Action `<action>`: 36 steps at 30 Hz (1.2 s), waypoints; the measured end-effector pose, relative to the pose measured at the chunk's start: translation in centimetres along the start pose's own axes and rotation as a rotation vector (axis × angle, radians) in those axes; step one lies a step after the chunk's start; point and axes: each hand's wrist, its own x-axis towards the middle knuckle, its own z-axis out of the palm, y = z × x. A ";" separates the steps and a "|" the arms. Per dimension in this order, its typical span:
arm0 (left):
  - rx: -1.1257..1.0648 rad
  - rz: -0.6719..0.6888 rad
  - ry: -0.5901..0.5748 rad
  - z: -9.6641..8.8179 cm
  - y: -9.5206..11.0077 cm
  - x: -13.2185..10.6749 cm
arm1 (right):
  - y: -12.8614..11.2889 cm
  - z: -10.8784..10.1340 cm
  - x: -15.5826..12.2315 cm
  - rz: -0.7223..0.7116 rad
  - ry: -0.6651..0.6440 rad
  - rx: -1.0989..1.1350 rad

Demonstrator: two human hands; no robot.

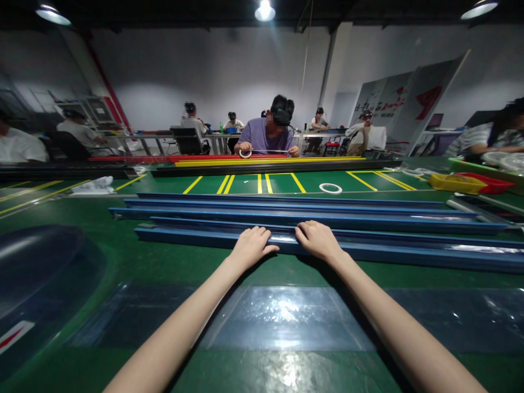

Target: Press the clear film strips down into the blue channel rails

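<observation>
A long blue U-shaped channel (192, 236) lies across the green table, its hollow facing up. My left hand (251, 244) is closed over its near wall, fingers curled into the hollow and the thumb pointing right along the front. A short way to the right, my right hand (320, 240) grips the same wall, with its fingertips inside the hollow. Between the two hands a bright reflection shows on the channel. Just behind it lies another long blue channel (213, 214), roughly parallel.
A clear plastic sheet (286, 322) lies in front, under my forearms. Dark glossy film (41, 267) is at left. A white ring (330, 188), yellow strips (270, 162) and a yellow tray (458, 184) lie farther back. A person in purple (257, 134) works opposite.
</observation>
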 end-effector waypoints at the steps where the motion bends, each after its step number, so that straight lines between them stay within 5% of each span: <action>1: 0.008 -0.001 0.016 0.1 -0.3 -0.3 | 0.1 0.0 0.0 -0.004 -0.001 -0.006; 14: 0.132 0.049 0.201 1.3 -1.3 -1.9 | 0.6 -0.2 -0.6 0.001 0.028 -0.063; 23: 0.115 0.085 0.261 1.3 -0.9 -1.8 | 3.1 0.2 -1.9 -0.026 0.050 -0.060; 36: 0.097 0.131 0.221 1.4 -0.5 -1.8 | 4.1 0.0 -2.8 0.070 0.062 -0.044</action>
